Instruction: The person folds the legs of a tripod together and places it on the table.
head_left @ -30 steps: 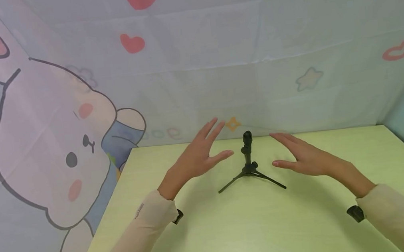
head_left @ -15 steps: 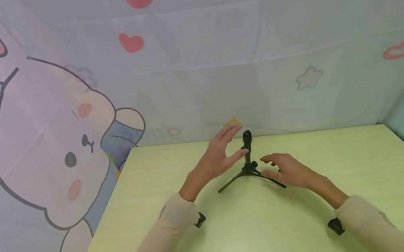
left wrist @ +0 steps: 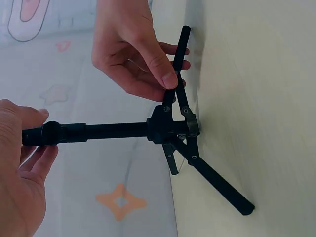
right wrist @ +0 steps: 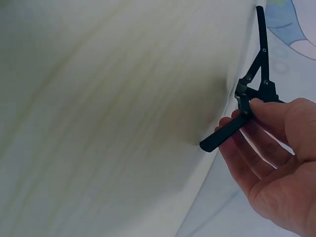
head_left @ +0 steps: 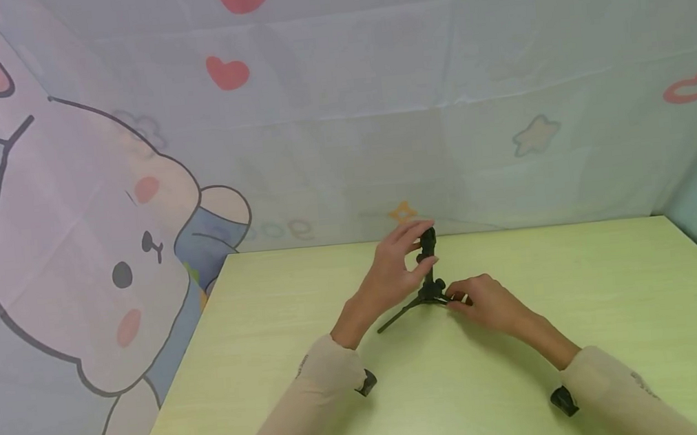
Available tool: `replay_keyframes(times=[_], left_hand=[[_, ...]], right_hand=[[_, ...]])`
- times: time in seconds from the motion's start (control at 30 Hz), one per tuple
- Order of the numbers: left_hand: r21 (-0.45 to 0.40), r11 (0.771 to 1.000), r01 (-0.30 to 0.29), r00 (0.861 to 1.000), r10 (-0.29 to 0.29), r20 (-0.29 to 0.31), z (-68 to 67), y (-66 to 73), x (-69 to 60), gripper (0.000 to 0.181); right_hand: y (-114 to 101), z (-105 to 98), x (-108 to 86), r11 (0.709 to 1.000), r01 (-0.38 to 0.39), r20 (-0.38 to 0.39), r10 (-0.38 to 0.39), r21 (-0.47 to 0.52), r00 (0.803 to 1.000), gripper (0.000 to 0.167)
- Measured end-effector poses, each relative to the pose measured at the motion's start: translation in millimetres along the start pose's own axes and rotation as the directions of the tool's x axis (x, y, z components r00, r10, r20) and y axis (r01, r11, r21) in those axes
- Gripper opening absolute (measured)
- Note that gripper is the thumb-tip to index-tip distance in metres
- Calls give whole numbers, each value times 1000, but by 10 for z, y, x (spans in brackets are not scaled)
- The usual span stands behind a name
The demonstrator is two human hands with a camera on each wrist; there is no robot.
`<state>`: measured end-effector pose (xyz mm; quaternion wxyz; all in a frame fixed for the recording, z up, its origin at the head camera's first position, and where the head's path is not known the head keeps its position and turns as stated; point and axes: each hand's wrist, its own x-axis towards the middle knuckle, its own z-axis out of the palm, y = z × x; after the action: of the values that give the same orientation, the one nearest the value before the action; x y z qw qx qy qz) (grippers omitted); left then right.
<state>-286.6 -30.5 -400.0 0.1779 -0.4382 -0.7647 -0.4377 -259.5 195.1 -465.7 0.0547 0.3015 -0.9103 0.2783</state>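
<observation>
A small black tripod stands upright on the table with its legs spread. My left hand holds the top of its post, and in the left wrist view the thumb and fingers of that hand lie round the post's end. My right hand pinches one leg near the hub; the left wrist view shows its thumb on that leg. In the right wrist view the right hand has its thumb by the hub and its fingers behind the leg.
The pale green table reaches back to a hanging cloth printed with hearts, stars and a rabbit. Black devices are strapped at the left wrist and the right wrist.
Both hands have moved inward to the tripod, the left to the right and the right to the left. The left has taken hold of the post's top, the right of a leg.
</observation>
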Motion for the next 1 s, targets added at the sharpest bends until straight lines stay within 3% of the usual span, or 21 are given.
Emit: replay_keyframes(times=[0.17, 0.57, 1.0], left_hand=[[24, 1000, 12, 1000, -12, -16, 27, 1, -3, 55], [-15, 999, 31, 999, -32, -28, 44, 40, 8, 54], [-32, 999, 39, 998, -40, -41, 66, 37, 7, 54]], right_hand=[[-48, 17, 8, 999, -48, -25, 48, -25, 999, 5], [-175, 37, 79, 987, -137, -21, 136, -79, 991, 3], [-221, 76, 104, 972, -194, -41, 190, -136, 981, 20]])
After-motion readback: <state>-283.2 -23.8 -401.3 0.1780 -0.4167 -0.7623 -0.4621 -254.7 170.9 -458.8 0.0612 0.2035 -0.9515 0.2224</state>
